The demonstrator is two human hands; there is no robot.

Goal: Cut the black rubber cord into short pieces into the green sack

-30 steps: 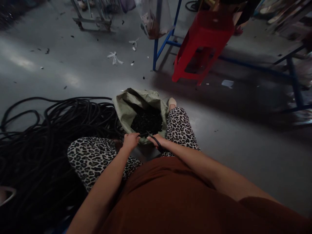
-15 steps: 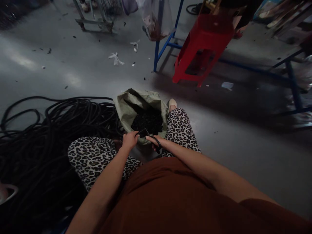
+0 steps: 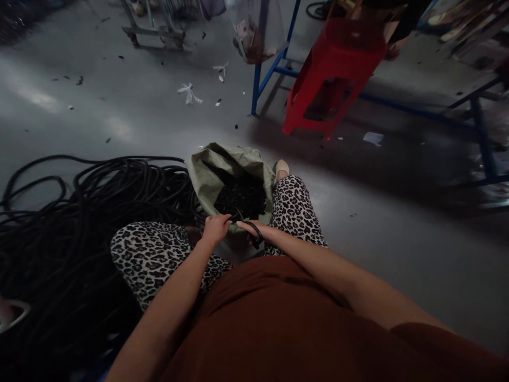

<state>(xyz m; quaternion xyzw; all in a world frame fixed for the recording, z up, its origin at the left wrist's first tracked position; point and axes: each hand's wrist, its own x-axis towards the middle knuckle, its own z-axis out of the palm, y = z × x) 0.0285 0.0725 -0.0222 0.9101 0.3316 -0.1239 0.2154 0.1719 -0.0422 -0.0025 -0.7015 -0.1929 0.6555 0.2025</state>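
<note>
Between my knees stands a pale green woven sack (image 3: 203, 183), its mouth open, with a mass of small black pieces (image 3: 240, 197) inside. Over its near rim my left hand (image 3: 216, 228) is closed around a black cord (image 3: 234, 218), whose end sticks out past the fingers. My right hand (image 3: 254, 231) grips black-handled scissors (image 3: 257, 236); their blades point up and left, close to the cord end. At this size I cannot tell whether the blades touch the cord. On the floor to the left lies a large tangled heap of black cord (image 3: 99, 191).
A red plastic stool (image 3: 334, 63) with a person on it stands beyond the sack, beside a blue metal frame (image 3: 256, 90) with a hanging plastic bag (image 3: 258, 37). A wheeled metal rack (image 3: 155, 36) is at the back left. White scraps (image 3: 189, 94) litter the floor.
My left hand has shifted slightly right, nearer the scissors, with the cord in it. The scissors' blades have changed angle a little. The sack and the heap stay put.
</note>
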